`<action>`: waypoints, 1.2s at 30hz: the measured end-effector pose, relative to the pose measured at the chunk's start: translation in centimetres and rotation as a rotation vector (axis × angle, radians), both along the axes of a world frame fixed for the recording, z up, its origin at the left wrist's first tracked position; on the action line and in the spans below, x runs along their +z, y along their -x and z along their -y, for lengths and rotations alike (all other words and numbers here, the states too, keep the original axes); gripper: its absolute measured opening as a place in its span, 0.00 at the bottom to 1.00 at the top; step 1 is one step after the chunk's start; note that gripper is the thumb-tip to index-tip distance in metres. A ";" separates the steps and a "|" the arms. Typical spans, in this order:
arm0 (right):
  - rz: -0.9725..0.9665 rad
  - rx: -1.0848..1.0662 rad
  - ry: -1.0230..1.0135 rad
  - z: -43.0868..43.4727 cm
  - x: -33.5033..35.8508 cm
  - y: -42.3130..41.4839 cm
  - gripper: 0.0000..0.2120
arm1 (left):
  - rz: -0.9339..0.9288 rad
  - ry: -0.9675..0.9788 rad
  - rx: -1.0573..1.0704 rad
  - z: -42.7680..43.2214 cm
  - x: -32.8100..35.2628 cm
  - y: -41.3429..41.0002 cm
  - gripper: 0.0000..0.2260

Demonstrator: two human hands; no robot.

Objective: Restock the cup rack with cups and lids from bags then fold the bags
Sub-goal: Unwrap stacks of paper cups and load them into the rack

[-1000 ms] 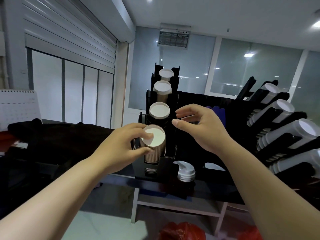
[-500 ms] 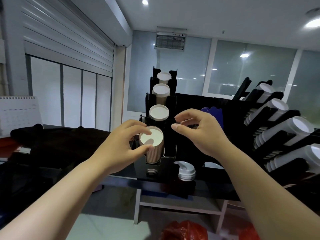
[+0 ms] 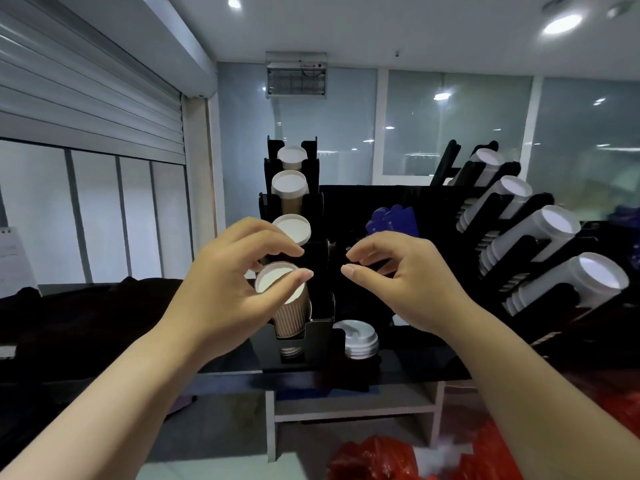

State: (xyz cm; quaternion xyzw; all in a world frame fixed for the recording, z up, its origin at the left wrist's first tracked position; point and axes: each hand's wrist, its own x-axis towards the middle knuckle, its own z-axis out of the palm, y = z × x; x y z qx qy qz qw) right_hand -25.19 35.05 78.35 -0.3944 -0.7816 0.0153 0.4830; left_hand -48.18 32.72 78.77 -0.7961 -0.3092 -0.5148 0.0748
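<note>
A black cup rack [image 3: 320,329] stands on the dark table, its stepped slots holding cup stacks with white ends. The lowest slot carries a brown ribbed cup stack [image 3: 291,317]. My left hand [image 3: 228,292] is curled round that stack's outer end, with the thumb across the white base and the fingers over the top. My right hand [image 3: 408,282] hovers just right of the rack with thumb and fingers bent in a loose C, holding nothing. A pile of white lids [image 3: 360,341] sits at the rack's foot. A red plastic bag [image 3: 377,459] lies on the floor below.
A second black rack [image 3: 519,216] on the right holds several slanted stacks of white cups. A blue packet [image 3: 391,220] lies behind the racks. Dark cloth [image 3: 86,323] covers the table at left. A white shelf frame [image 3: 353,410] sits under the table.
My right hand has drifted right, away from the rack, and its fingers have curled in more. My left hand stays on the brown cup stack, the thumb now across its end.
</note>
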 end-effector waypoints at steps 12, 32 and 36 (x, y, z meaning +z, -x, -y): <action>0.095 -0.154 -0.045 1.0 -0.4 -8.4 0.09 | -0.069 0.014 -0.144 -0.3 0.7 -7.4 0.10; 0.302 -0.258 0.073 0.1 -0.6 -34.9 0.26 | -0.127 0.245 -0.079 -3.8 -4.2 -34.3 0.14; 0.394 -0.167 0.212 -1.0 -1.0 -35.9 0.31 | -0.072 0.273 -0.039 -4.6 -5.2 -36.9 0.18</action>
